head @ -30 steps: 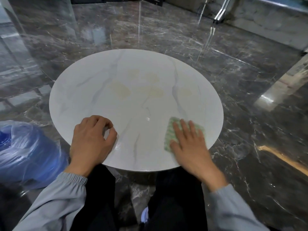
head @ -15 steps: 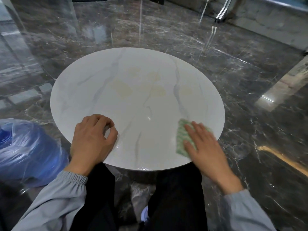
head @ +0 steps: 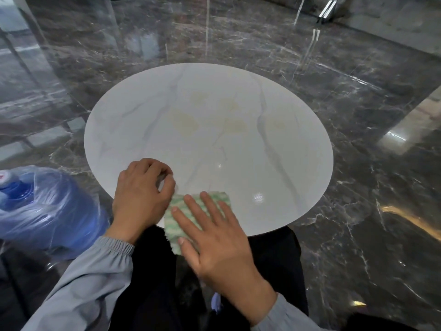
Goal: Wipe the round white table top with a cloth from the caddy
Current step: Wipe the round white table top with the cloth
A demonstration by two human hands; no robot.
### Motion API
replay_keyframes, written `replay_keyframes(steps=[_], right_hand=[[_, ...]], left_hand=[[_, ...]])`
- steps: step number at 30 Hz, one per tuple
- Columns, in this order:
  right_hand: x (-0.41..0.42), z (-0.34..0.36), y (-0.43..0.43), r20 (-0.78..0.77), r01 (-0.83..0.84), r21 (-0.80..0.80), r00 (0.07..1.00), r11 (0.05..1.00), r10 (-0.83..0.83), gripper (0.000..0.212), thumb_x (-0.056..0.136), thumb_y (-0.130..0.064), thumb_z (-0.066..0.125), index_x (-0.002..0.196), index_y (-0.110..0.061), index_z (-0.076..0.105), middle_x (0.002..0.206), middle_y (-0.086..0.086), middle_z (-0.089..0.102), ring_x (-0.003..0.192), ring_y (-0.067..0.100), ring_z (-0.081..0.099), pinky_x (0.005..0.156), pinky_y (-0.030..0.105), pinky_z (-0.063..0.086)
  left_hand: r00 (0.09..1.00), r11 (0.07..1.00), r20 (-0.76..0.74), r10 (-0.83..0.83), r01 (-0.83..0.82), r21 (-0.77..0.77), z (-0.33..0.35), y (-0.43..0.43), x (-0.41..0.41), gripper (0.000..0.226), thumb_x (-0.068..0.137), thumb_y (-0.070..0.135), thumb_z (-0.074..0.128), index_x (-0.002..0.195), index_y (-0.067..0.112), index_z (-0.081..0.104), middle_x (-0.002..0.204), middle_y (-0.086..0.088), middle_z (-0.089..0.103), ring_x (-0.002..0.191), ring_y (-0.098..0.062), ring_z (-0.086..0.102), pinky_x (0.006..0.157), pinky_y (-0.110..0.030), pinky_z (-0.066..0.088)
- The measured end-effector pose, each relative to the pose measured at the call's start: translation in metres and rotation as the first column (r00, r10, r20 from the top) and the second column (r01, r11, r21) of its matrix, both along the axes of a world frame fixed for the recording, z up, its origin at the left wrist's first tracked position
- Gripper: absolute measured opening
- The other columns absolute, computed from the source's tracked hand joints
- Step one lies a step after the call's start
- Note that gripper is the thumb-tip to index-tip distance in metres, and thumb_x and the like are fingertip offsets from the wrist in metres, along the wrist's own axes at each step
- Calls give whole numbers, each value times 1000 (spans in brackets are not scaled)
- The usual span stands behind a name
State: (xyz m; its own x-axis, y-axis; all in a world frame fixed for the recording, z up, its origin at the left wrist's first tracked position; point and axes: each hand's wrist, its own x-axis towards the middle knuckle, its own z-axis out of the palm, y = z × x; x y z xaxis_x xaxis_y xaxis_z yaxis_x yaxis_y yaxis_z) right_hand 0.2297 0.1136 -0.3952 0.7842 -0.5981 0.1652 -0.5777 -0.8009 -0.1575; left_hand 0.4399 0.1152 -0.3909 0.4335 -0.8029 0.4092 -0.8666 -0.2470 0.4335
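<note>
Here we are over the round white counter (head: pixel 214 149), grey veins running across it, and the right hand (head: pixel 214 244) is down flat on the green-and-white striped cloth (head: pixel 172 226). The fingers (head: pixel 198 211) are straight and spread wide, pressing the cloth onto the surface, not gripping it. The cloth sits right at the near rim of the counter, left of centre. Its lower corner hangs off the edge over the person's dark trousers (head: pixel 152 283).

Just beside it, the left hand (head: pixel 140 194) rests on the counter close to that same near edge. Its fingers are curled under in a loose fist, with nothing in them that I can see. The thumb side sits right against the cloth's upper left corner; whether the two actually touch I can't tell.

Look further up the counter: a scatter of pale yellowish stains (head: pixel 183 120) sits around the middle, well apart from the cloth. A small bright glint shows on the surface to the right of the cloth.

Both arms come in from the bottom in light grey sleeves (head: pixel 95 271) with elastic cuffs. Off to the left, on the dark, glossy marble floor (head: pixel 358 115), lies a blue water bottle (head: pixel 47 211) wrapped in clear plastic, near the counter's edge.
</note>
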Motion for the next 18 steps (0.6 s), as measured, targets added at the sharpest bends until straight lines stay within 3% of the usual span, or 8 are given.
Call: replay_keyframes(steps=[4,8,10,12,16,18], right_hand=[[-56,2,-33,-32,120,10,992,993,-120,57,101,-50,39,158,-40,36,167,-10,29,157,14,19,126,38,17],[-127,19,-84,-131,414,116,907,903,-400,61,102,-53,18,162,-43,17,171,-13,12,158,7,0,128,38,8],[-127,22,-90,-146,486,119,871,866,-469,62,102,-50,12,163,-43,12,172,-12,7,158,9,-4,129,41,3],[-100,20,-79,-164,453,65,884,889,-438,62,101,-47,10,163,-41,11,172,-9,8,159,17,-1,129,45,3],[-26,9,-27,-76,228,12,971,974,-226,60,100,-42,32,159,-31,37,168,2,29,157,32,20,126,55,15],[-3,3,-5,-52,164,20,985,986,-163,58,103,-43,35,160,-33,35,169,1,24,158,29,13,127,52,10]], left_hand=[[1000,1000,7,1,-1,-9,-1,0,-1,15,90,33,56,93,25,69,101,5,63,97,-27,56,85,-44,42],[1000,1000,13,21,-21,11,0,-1,-3,16,90,35,56,93,24,68,102,4,62,98,-27,55,86,-44,42],[999,1000,20,27,-28,14,0,-2,-4,18,92,35,55,94,23,69,102,2,63,98,-27,55,85,-44,41],[999,999,14,31,-31,9,0,-2,-4,20,93,34,53,94,22,69,102,1,64,98,-28,56,85,-44,41],[1000,999,4,30,-30,-16,0,-1,-4,24,94,33,50,93,21,70,101,0,65,96,-30,56,84,-44,41],[1000,999,0,23,-23,-24,1,-1,-3,23,94,33,50,93,21,70,101,0,65,95,-31,57,84,-45,42]])
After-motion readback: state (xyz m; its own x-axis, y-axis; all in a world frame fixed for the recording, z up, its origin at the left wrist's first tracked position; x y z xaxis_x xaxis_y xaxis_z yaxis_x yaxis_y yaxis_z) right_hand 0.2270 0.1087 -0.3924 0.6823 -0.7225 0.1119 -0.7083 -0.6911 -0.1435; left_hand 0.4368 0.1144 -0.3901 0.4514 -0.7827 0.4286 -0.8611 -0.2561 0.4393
